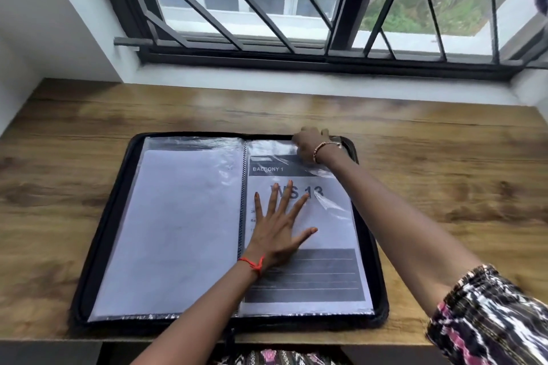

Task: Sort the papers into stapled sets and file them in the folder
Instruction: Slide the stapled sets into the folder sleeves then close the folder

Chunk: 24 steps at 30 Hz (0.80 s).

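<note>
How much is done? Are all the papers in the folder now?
Nearly done. The left sleeve already holds papers, and no loose sheets show on the table. Right now the left hand presses flat on the WS 13 sheet while the right hand seems to grip the right sleeve at its top corner. Left to do: settle that sheet and probably close the folder.
</note>
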{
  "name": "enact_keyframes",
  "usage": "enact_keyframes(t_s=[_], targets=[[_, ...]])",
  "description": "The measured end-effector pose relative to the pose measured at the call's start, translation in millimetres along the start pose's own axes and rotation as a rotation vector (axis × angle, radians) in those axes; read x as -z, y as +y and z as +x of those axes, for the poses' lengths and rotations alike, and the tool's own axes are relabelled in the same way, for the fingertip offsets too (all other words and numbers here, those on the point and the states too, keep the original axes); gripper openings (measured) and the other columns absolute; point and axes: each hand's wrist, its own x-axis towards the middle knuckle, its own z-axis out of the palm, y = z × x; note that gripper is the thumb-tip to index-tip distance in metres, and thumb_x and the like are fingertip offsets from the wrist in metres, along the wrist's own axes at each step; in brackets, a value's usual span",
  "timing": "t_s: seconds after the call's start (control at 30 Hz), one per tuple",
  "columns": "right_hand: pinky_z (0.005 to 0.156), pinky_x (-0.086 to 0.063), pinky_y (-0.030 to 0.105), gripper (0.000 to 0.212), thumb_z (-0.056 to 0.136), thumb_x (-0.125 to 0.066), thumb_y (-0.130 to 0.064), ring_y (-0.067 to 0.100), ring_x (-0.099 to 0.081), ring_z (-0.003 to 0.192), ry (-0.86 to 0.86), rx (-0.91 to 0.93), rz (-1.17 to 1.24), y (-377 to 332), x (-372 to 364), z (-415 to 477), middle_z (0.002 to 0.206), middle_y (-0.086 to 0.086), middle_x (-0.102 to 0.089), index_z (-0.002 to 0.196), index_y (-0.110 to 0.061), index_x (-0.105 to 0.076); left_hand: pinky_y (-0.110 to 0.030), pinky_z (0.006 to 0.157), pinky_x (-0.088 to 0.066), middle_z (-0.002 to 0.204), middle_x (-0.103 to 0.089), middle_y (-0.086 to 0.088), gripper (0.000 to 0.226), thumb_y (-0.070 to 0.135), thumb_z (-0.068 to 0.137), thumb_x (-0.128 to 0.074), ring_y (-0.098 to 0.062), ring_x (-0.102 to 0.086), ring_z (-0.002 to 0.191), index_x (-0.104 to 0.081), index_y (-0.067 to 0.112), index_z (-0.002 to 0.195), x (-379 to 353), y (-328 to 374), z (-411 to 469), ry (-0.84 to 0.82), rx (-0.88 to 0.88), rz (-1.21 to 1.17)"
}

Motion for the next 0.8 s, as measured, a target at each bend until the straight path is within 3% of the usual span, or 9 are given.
enact_keyframes(t_s=[0.07,0.13,0.2,0.27,0.37,0.5,0.63,0.8], targets=[[0.107,-0.025,0.045,0.039,0.098,-0.038,-0.021,0.030,-0.032,0.131,0.209,-0.004,0.097,-4,-15,-15,0.140,0.015,-0.037,0.135,-0.010,-0.041,-0.048,0.114,0.012,0.156,0.010,0.001,0.079,0.071,0.081,0.004,-0.015,0.015,0.143,0.000,0.029,0.148,7,-3,-1,0.068,0.025,-0.145],[0.113,-0.020,0.046,0.044,0.100,-0.034,-0.022,0.029,-0.020,0.140,0.338,0.066,0.235,-16,-40,-36,0.151,0.015,-0.024,0.142,-0.009,-0.032,-0.046,0.117,-0.005,0.156,-0.012,-0.007,0.070,0.050,0.089,-0.009,-0.016,-0.002,0.143,-0.022,0.013,0.147,12,-8,-4,0.198,0.096,-0.292],[0.117,-0.008,0.044,0.048,0.101,-0.027,-0.023,0.024,-0.006,0.145,0.306,0.118,0.276,-36,-69,-59,0.156,0.012,-0.010,0.147,-0.009,-0.022,-0.043,0.117,-0.014,0.152,-0.027,-0.011,0.065,0.039,0.090,-0.015,-0.019,-0.017,0.142,-0.033,0.004,0.142,14,-17,-11,0.306,0.166,-0.340],[0.117,0.002,0.040,0.056,0.098,-0.008,-0.038,0.018,0.003,0.145,0.225,0.113,0.264,-57,-98,-81,0.157,0.005,0.001,0.149,-0.014,-0.010,-0.036,0.117,-0.012,0.151,-0.028,-0.010,0.066,0.039,0.090,-0.015,-0.016,-0.019,0.141,-0.032,0.004,0.142,15,-25,-19,0.329,0.186,-0.349],[0.114,0.013,0.033,0.082,0.074,0.015,-0.049,0.012,0.009,0.144,0.244,0.042,0.254,-68,-125,-97,0.157,-0.003,0.009,0.149,-0.018,0.001,-0.026,0.115,-0.004,0.153,-0.022,-0.009,0.070,0.045,0.089,-0.011,-0.015,-0.014,0.143,-0.030,0.005,0.143,15,-33,-26,0.248,0.135,-0.278],[0.112,0.017,0.029,0.086,0.073,0.014,-0.059,0.006,0.011,0.143,0.278,-0.097,0.286,-37,-134,-103,0.156,-0.008,0.009,0.149,-0.020,0.003,-0.032,0.115,-0.008,0.152,-0.026,-0.013,0.070,0.046,0.091,-0.014,-0.024,-0.023,0.142,-0.036,0.002,0.141,8,-36,-25,0.198,0.118,-0.115],[0.113,0.015,0.028,0.098,0.067,0.024,-0.073,0.002,0.015,0.139,0.304,-0.164,0.249,2,-139,-122,0.152,-0.010,0.015,0.147,-0.021,0.006,-0.029,0.116,-0.001,0.155,-0.016,-0.009,0.073,0.049,0.090,-0.009,-0.020,-0.011,0.144,-0.027,0.004,0.145,4,-40,-26,0.183,0.109,-0.071],[0.113,0.015,0.029,0.085,0.073,0.015,-0.064,-0.001,0.014,0.138,0.301,-0.271,0.262,18,-144,-136,0.156,-0.008,0.010,0.147,-0.021,0.009,-0.026,0.115,0.006,0.156,-0.009,-0.007,0.077,0.050,0.087,-0.003,-0.017,-0.004,0.145,-0.021,0.006,0.147,6,-45,-29,0.177,0.101,-0.096]])
